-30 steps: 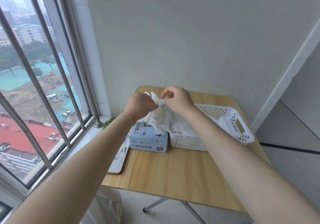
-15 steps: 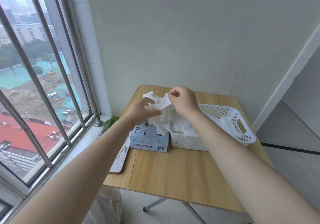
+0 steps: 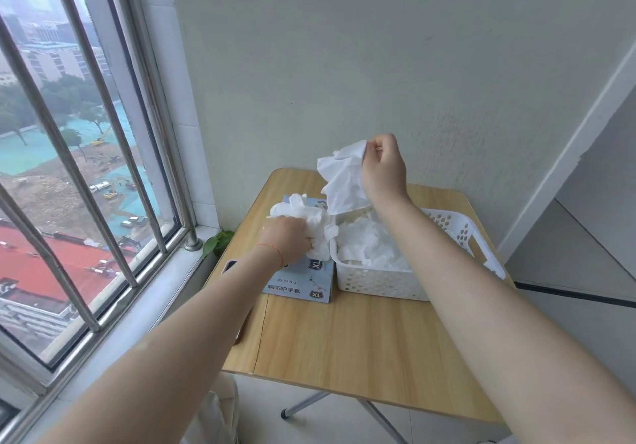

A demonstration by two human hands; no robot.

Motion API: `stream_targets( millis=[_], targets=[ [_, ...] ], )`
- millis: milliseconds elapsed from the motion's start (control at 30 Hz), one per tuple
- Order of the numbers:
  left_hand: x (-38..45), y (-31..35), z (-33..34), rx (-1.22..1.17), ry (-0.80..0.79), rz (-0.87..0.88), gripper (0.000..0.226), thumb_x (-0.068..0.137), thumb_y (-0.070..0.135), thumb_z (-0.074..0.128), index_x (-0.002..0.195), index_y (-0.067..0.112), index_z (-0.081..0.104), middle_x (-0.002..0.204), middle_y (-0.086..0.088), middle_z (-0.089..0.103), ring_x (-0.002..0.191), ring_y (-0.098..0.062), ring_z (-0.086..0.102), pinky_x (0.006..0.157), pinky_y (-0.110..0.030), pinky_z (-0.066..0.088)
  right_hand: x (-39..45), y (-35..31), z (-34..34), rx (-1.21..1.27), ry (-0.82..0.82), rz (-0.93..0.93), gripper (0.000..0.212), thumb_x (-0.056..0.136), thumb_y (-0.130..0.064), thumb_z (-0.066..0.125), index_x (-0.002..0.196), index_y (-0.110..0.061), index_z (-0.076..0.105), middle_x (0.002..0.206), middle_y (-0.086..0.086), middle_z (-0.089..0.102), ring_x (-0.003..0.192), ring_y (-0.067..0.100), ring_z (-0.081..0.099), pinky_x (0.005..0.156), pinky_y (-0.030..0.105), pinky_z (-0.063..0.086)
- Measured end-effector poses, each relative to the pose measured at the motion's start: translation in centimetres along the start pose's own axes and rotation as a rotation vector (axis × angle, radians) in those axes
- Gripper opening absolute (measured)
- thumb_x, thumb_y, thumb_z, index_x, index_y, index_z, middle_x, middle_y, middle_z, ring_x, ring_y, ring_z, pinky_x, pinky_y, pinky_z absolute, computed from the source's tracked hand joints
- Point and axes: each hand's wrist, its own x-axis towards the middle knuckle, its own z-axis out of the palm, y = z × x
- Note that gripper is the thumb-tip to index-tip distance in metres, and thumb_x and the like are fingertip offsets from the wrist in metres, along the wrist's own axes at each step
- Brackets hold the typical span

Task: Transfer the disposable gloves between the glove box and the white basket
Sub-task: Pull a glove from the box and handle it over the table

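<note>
A light blue glove box [image 3: 298, 283] marked XL lies on the wooden table, with a bunch of white gloves [image 3: 303, 215] sticking out of its top. My left hand [image 3: 287, 242] presses down on that bunch, fingers curled into it. Right beside the box stands the white perforated basket [image 3: 378, 280], with crumpled white gloves [image 3: 370, 245] heaped inside. My right hand [image 3: 382, 168] is raised above the basket's far left corner and pinches one white glove [image 3: 342, 177], which hangs down from it.
The small wooden table [image 3: 344, 347] stands against a pale wall, with a barred window [image 3: 79, 175] close on the left. A phone [image 3: 229, 266] lies at the table's left edge under my left forearm. A green plant leaf [image 3: 215, 242] shows by the sill.
My right hand has lifted up and to the right, pulling one glove free of the bunch. My left hand has dropped onto the gloves at the box top.
</note>
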Motion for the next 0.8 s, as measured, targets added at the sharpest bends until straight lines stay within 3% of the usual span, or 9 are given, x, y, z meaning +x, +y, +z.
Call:
stream_targets(
  millis=[100,167,267,333,400,467,600,700,800],
  targets=[
    [0.0,0.8,-1.6,-0.079,-0.104,0.009,0.018,0.098,0.017,0.050,0.106,0.005,0.059,0.081,0.001,0.049,0.072,-0.014,0.049,0.058,-0.015,0.036,0.5,0.1,-0.3,0.013,-0.027,0.038,0.011,0.100,-0.020,0.042,0.092,-0.014,0.046,0.076,-0.010,0.049,0.068,0.006,0.047,0.058,0.015,0.036],
    [0.4,0.8,-2.5,-0.200,-0.083,0.024,0.028,0.094,0.011,0.053,0.119,-0.002,0.052,0.100,-0.007,0.052,0.080,-0.017,0.053,0.063,-0.019,0.045,0.4,0.0,-0.1,0.038,-0.046,0.077,0.010,0.099,-0.020,0.043,0.092,-0.014,0.047,0.079,-0.009,0.051,0.071,0.009,0.049,0.060,0.019,0.038],
    [0.4,0.1,-3.7,-0.366,-0.079,0.020,0.056,0.084,0.019,0.067,0.133,0.013,0.041,0.120,-0.007,0.046,0.095,-0.022,0.053,0.066,-0.023,0.046,0.3,-0.4,-0.2,0.156,-0.076,0.174,0.009,0.094,-0.016,0.045,0.088,-0.016,0.051,0.080,-0.004,0.053,0.074,0.015,0.050,0.064,0.026,0.040],
    [0.3,-0.1,-4.7,-0.404,-0.019,0.008,0.050,0.085,0.023,0.063,0.131,0.016,0.045,0.120,-0.005,0.047,0.099,-0.022,0.052,0.077,-0.028,0.044,0.1,-0.7,-0.3,0.257,-0.119,0.248,0.012,0.091,-0.013,0.044,0.084,-0.016,0.054,0.078,-0.002,0.054,0.071,0.016,0.050,0.063,0.026,0.039],
    [0.2,0.2,-5.5,-0.506,0.177,-0.007,0.032,0.086,0.019,0.055,0.118,0.018,0.055,0.117,-0.006,0.048,0.100,-0.023,0.051,0.081,-0.032,0.044,0.0,-1.1,-0.4,0.313,-0.187,0.307,0.015,0.091,-0.013,0.044,0.084,-0.018,0.057,0.074,-0.002,0.054,0.069,0.016,0.050,0.060,0.026,0.037],
    [-0.2,1.1,-6.3,-0.788,0.311,0.005,0.027,0.079,0.019,0.047,0.101,0.020,0.063,0.110,-0.007,0.055,0.097,-0.023,0.053,0.078,-0.031,0.044,-0.4,-1.4,-0.6,0.369,-0.304,0.347,0.018,0.093,-0.013,0.046,0.081,-0.019,0.057,0.070,-0.002,0.055,0.065,0.016,0.051,0.056,0.025,0.036],
    [-0.9,2.7,-7.2,-1.268,0.050,0.122,0.044,0.073,0.046,0.063,0.110,0.023,0.065,0.110,-0.001,0.065,0.102,-0.017,0.062,0.089,-0.033,0.048,-1.6,-1.8,-1.2,0.388,-0.603,0.308,0.016,0.096,-0.008,0.048,0.087,-0.015,0.059,0.076,0.005,0.058,0.065,0.017,0.054,0.058,0.029,0.041],
    [-1.1,3.0,-6.5,-1.071,-0.102,0.212,0.057,0.067,0.045,0.083,0.117,0.024,0.065,0.113,-0.002,0.071,0.105,-0.021,0.068,0.090,-0.039,0.052,-1.9,-1.7,-2.0,0.384,-0.691,0.332,0.012,0.098,-0.016,0.052,0.094,-0.013,0.063,0.086,0.009,0.066,0.070,0.018,0.062,0.065,0.030,0.050],
    [-0.9,2.9,-6.0,-0.991,0.003,0.119,0.039,0.067,0.040,0.081,0.090,0.011,0.070,0.087,-0.004,0.066,0.079,-0.021,0.062,0.072,-0.035,0.050,-1.6,-0.9,-3.2,0.209,-0.755,0.342,0.033,0.090,-0.038,0.066,0.107,-0.011,0.062,0.102,0.009,0.070,0.085,0.022,0.067,0.074,0.036,0.052]
  ],
)
